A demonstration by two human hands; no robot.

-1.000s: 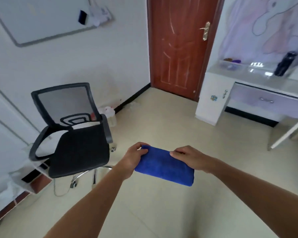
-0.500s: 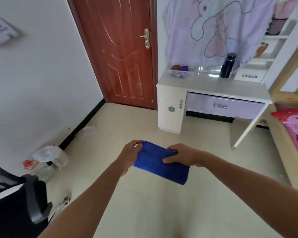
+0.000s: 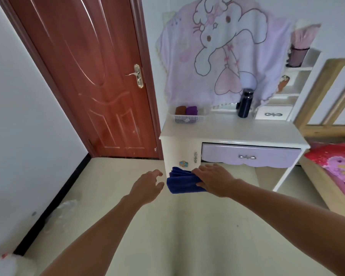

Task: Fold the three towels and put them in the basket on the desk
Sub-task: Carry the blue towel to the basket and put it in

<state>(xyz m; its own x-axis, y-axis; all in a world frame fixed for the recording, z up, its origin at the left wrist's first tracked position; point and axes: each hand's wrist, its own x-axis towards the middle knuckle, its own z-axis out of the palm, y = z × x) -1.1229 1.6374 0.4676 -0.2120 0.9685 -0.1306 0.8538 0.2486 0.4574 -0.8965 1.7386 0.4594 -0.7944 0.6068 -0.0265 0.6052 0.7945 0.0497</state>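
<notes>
A white desk with a lilac drawer point(image 3: 237, 130) stands in the middle right of the frame, against a wall hung with a pink cartoon-printed cloth point(image 3: 217, 52). At the upper left is a reddish-brown panelled wooden door point(image 3: 92, 76), and a pale tiled floor point(image 3: 187, 226) fills the lower half. On the desk's far left corner sits a white perforated plastic basket point(image 3: 187, 118). In it a folded brown towel point(image 3: 180, 110) and a folded purple towel point(image 3: 192, 110) lie side by side. A dark cylindrical bottle point(image 3: 245, 103) stands upright further right on the desktop.

In the centre, in front of the desk's cupboard side, a folded blue terry towel point(image 3: 182, 181) is in the air. The right hand point(image 3: 215, 180) grips its right end, fingers over the top and thumb at the lower edge. The left hand point(image 3: 147, 186) is just left of the towel, apart from it, with its fingers loosely spread and holding nothing.

A light wooden bed frame point(image 3: 327, 92) with red patterned bedding point(image 3: 335, 162) is cut off by the right edge. A pale crumpled heap point(image 3: 0, 265) in the lower left corner is too blurred to identify. The part of the blue towel under the right palm is hidden.
</notes>
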